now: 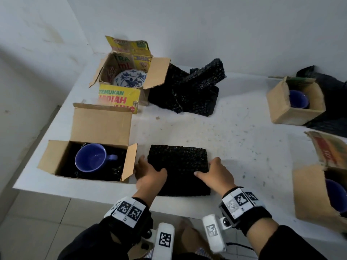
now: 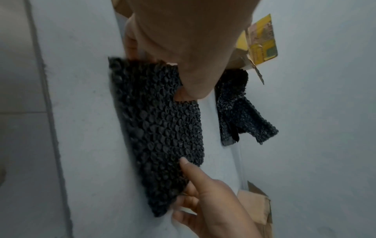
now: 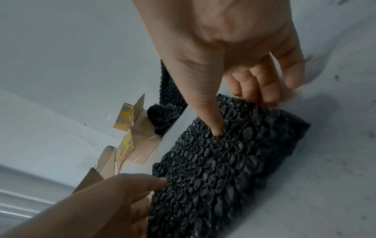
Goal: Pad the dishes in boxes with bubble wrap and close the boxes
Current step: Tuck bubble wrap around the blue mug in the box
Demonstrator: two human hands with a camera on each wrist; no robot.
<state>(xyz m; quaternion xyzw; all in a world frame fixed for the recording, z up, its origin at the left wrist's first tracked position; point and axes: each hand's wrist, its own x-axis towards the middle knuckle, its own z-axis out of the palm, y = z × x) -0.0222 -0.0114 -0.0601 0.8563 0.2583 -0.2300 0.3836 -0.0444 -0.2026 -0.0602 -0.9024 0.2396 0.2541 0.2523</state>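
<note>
Gripping a flat, black, rectangular sheet of bubble wrap [image 1: 178,166] at its two short sides, both hands work at the near edge of the white table [image 1: 234,143]. The left hand [image 1: 150,177] holds the sheet's left side, thumb on top and fingers curled under the edge. The right hand [image 1: 216,173] pinches the right side, its thumb [image 3: 211,119] pressed into the bubbles and its fingers [image 3: 262,83] bent over the far edge. The sheet lies on the table between them.

Just left of the left hand stands an open brown cardboard box [image 1: 56,158] lined with black wrap, holding a blue ceramic mug [image 1: 92,158] upright. Beyond it, farther from the hands, an open yellow-printed cardboard box [image 1: 120,96] holds a blue-and-white patterned plate [image 1: 129,77]. Beside that box lies a crumpled heap of black bubble wrap [image 1: 189,87]. Well to the right of the right hand stand two more open cardboard boxes [image 1: 293,107] [image 1: 311,192], each with a blue dish inside.
</note>
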